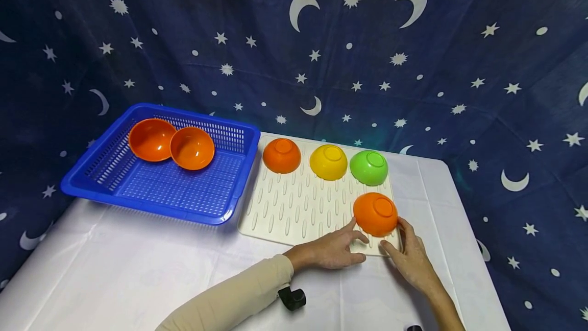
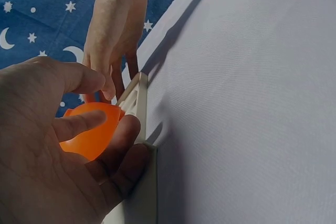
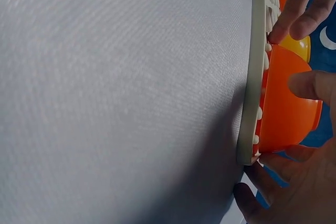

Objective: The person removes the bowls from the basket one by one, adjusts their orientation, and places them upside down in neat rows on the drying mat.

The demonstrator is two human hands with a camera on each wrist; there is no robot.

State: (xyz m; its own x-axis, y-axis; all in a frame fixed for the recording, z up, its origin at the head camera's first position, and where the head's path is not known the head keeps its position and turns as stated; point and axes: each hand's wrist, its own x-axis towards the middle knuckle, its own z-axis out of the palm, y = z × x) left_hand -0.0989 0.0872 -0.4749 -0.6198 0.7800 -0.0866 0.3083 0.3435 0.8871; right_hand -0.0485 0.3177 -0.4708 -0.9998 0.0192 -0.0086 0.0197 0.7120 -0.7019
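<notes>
- We see a table (image 1: 115, 269) spread with a white cloth, faintly creased, its far right corner rounded.
- On its left side we find a blue perforated plastic basket (image 1: 245, 172), set at a slant.
- Just right of that, we have a cream mat (image 1: 294, 203) with raised oval ridges, lying near the far edge.

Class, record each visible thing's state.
Blue rectangular plastic basket: upright
Left orange round bowl inside: mouth up
Right orange round bowl inside: mouth up
Cream rectangular ribbed mat: flat
Back orange round bowl: inverted
Yellow round bowl: inverted
Green round bowl: inverted
Front orange round bowl: inverted
Left hand: open, at front bowl
Right hand: open, likewise
</notes>
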